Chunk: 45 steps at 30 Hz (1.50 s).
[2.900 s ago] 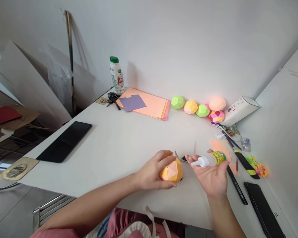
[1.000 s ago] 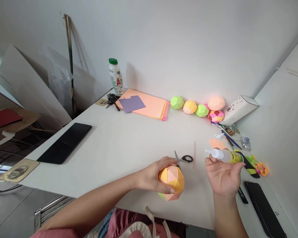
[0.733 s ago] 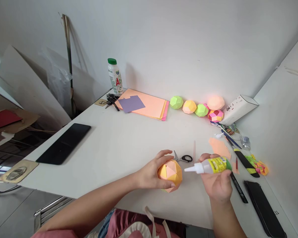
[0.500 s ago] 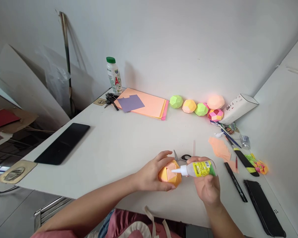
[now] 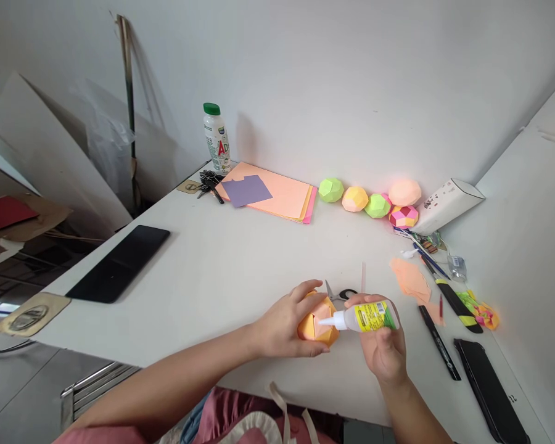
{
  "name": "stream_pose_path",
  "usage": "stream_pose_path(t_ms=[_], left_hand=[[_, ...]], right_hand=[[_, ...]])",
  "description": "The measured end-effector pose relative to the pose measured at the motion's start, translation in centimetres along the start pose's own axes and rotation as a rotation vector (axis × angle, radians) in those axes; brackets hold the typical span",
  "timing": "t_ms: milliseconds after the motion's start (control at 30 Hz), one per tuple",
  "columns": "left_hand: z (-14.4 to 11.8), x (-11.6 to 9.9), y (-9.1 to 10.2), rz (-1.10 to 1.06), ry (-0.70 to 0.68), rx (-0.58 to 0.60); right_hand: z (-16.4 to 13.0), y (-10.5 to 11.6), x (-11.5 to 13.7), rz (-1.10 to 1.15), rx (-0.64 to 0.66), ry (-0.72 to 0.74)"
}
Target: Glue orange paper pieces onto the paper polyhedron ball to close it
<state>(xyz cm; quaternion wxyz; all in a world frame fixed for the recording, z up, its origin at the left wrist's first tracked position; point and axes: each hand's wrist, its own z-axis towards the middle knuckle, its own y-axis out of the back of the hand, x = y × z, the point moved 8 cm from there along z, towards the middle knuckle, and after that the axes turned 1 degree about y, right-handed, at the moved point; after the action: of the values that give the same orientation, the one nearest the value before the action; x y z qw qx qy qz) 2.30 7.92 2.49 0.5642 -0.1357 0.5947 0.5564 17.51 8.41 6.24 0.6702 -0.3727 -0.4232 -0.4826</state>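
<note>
My left hand (image 5: 289,324) curls round an orange and peach faceted paper ball (image 5: 321,336), which rests low over the table's near part. A glue bottle (image 5: 372,316) with a yellow label lies tilted almost flat in my right hand (image 5: 386,351). Its white nozzle points left, with the tip at a peach face of the ball; whether it touches cannot be made out. Just beyond the two hands lie small scissors (image 5: 342,294), partly hidden by my right fingers, and a thin clear strip (image 5: 363,277).
Several paper balls (image 5: 332,190) line the wall beside a white box (image 5: 451,206). Coloured sheets (image 5: 277,190), keys (image 5: 209,184) and a bottle (image 5: 217,139) stand at the back. Right lie peach scraps (image 5: 409,277), a cutter (image 5: 457,305), a marker (image 5: 439,342) and a phone (image 5: 490,388); left, a black tablet (image 5: 120,264).
The glue bottle has shifted very slightly left against the ball, its nozzle still at the peach face. Both grips look the same. The whole view has moved a little.
</note>
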Motion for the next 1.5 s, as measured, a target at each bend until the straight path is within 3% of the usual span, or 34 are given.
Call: stream_pose_path(t_ms=[200, 400, 567, 800, 933, 1067, 1500], left_hand=[[0.0, 0.1, 0.2, 0.075, 0.005, -0.047], [-0.1, 1.1, 1.9, 0.274, 0.090, -0.224], [-0.3, 1.8, 3.0, 0.260, 0.183, -0.318], [-0.2, 1.8, 2.3, 0.260, 0.195, -0.269], [-0.3, 1.7, 2.1, 0.262, 0.183, -0.268], [-0.4, 1.5, 2.2, 0.267, 0.170, -0.279], [-0.3, 1.3, 2.1, 0.260, 0.173, -0.251]], right_hand=[[-0.2, 0.8, 0.0, -0.038, -0.052, 0.017], [-0.1, 3.7, 3.3, -0.357, -0.303, 0.300], [0.6, 7.4, 2.7, -0.558, -0.521, 0.166], [1.4, 14.2, 2.1, -0.713, -0.781, 0.241], [2.1, 18.6, 1.1, -0.783, -0.846, 0.170], [2.2, 21.5, 0.4, -0.854, -0.895, 0.115], [2.6, 23.9, -2.1, -1.051, -0.866, -0.039]])
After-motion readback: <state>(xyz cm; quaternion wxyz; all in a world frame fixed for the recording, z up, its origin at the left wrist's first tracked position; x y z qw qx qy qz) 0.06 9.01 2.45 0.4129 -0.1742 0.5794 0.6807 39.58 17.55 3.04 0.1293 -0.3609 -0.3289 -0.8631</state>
